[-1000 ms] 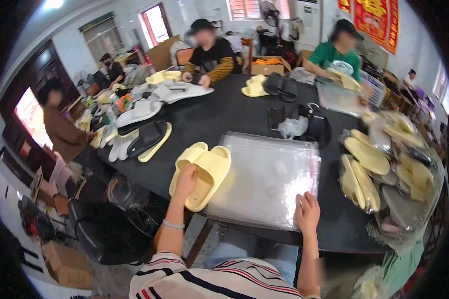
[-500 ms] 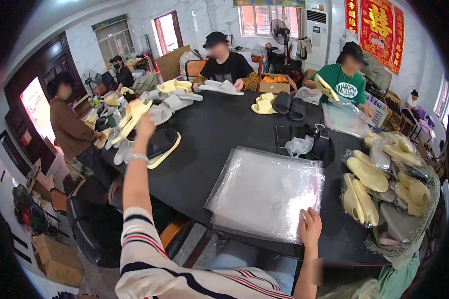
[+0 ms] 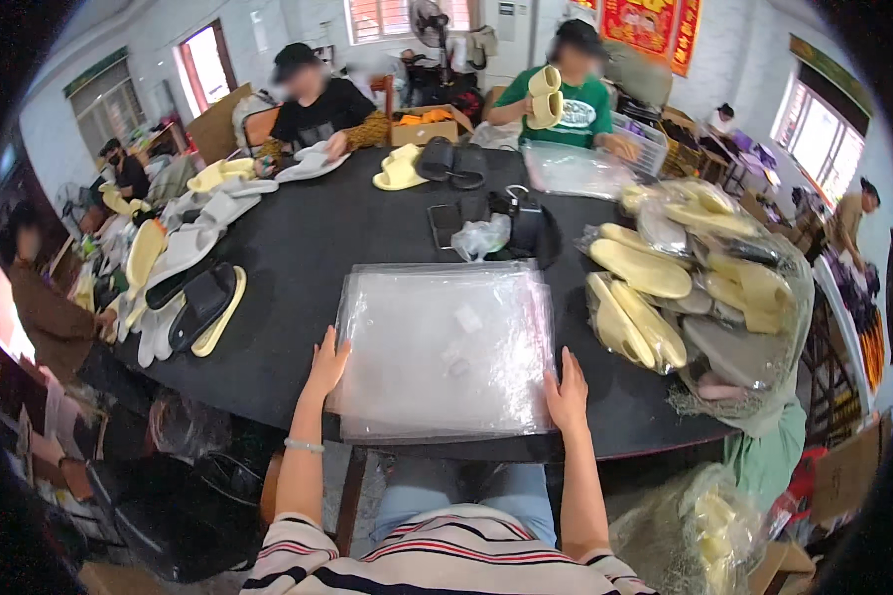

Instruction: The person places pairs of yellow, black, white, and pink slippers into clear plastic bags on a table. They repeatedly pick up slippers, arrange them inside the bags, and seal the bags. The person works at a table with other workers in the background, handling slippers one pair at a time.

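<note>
A stack of clear plastic bags (image 3: 417,342) lies flat on the black table (image 3: 318,218) in front of me. My left hand (image 3: 327,365) rests along the stack's left edge, its fingers stretched out. At the opposite edge, my right hand (image 3: 568,392) is also flat with fingers extended. Neither hand has anything gripped in it; the two palms face each other across the bags. Small pale patches show on the top bag.
Grey, yellow and black slippers (image 3: 206,305) crowd the table's left side. Bagged yellow slippers (image 3: 640,268) fill a netted sack at right. Beyond the bags lie a phone (image 3: 445,226) and a black device (image 3: 526,223). Co-workers handle slippers across the table.
My left hand has come away from a yellow slipper on the left to the bags' left edge. The stack sits squarer to me. A co-worker in green has raised yellow slippers.
</note>
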Demonstrator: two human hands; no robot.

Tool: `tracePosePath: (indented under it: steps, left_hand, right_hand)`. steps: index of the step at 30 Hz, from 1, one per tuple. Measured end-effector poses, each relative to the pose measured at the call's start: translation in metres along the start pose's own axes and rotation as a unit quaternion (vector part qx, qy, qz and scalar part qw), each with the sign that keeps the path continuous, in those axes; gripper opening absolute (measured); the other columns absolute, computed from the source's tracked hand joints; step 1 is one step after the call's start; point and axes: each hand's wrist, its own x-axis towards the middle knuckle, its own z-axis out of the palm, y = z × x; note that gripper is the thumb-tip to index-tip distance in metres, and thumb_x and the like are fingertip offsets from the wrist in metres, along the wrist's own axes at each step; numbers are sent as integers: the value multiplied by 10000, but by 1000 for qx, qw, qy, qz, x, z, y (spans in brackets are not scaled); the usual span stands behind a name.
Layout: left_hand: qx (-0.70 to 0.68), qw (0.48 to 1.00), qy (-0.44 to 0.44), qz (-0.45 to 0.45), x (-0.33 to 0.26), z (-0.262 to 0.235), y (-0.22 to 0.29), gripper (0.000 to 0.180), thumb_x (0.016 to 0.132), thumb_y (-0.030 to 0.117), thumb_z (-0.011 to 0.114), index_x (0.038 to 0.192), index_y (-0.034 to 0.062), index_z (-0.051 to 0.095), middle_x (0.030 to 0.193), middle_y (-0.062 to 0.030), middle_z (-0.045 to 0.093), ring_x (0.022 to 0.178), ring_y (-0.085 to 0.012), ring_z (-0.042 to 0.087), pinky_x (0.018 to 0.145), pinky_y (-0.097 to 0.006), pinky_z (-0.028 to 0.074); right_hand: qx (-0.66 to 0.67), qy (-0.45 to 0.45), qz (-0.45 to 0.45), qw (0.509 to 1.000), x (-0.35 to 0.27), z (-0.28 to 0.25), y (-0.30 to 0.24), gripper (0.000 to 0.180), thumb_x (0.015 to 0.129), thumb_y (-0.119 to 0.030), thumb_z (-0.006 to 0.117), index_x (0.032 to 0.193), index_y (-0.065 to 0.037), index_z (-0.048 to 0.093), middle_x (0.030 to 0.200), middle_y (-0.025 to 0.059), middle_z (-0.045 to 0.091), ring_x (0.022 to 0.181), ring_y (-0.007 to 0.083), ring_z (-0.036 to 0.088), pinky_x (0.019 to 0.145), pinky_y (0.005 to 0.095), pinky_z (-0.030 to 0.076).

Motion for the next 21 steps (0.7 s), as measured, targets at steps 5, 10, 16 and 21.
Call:
tracePosePath:
  steps: [5, 10, 16, 21]
  left_hand:
    - [-118, 993, -18, 23, -32, 11, 33, 832, 957, 458, 471, 1496, -14, 48, 1531, -260, 177, 1439, -360, 134, 1165, -445, 114]
    - [65, 997, 5, 45, -16, 20, -8, 861, 939, 436, 504, 1489, -30, 33, 1530, -266, 174, 1433, -379, 139, 1164, -455, 121]
    - [50, 992, 73, 92, -19, 18, 16, 758, 934, 405, 508, 1485, -5, 185, 1491, -261, 281, 1405, -387, 228, 1158, -476, 121]
    - [266, 955, 56, 117, -40, 28, 10, 655, 927, 393, 520, 1469, 86, 319, 1495, -217, 308, 1410, -347, 240, 1158, -486, 124]
  right_hand:
    - [129, -118, 46, 984, 20, -5, -9, 659, 904, -257, 578, 1428, 32, 302, 1375, 295, 425, 1269, 423, 420, 1060, 437, 334]
    - [138, -124, 11, 983, 30, 7, -2, 703, 892, -283, 604, 1443, 20, 288, 1463, 287, 307, 1353, 400, 321, 1121, 423, 256]
    - [153, -87, 39, 984, 13, -6, -1, 673, 869, -261, 640, 1441, -69, 341, 1485, 244, 291, 1367, 374, 301, 1111, 430, 268]
    - [233, 26, 45, 971, 21, -55, -4, 410, 890, -210, 635, 1255, -57, 528, 1265, 170, 546, 1170, 295, 533, 989, 359, 417]
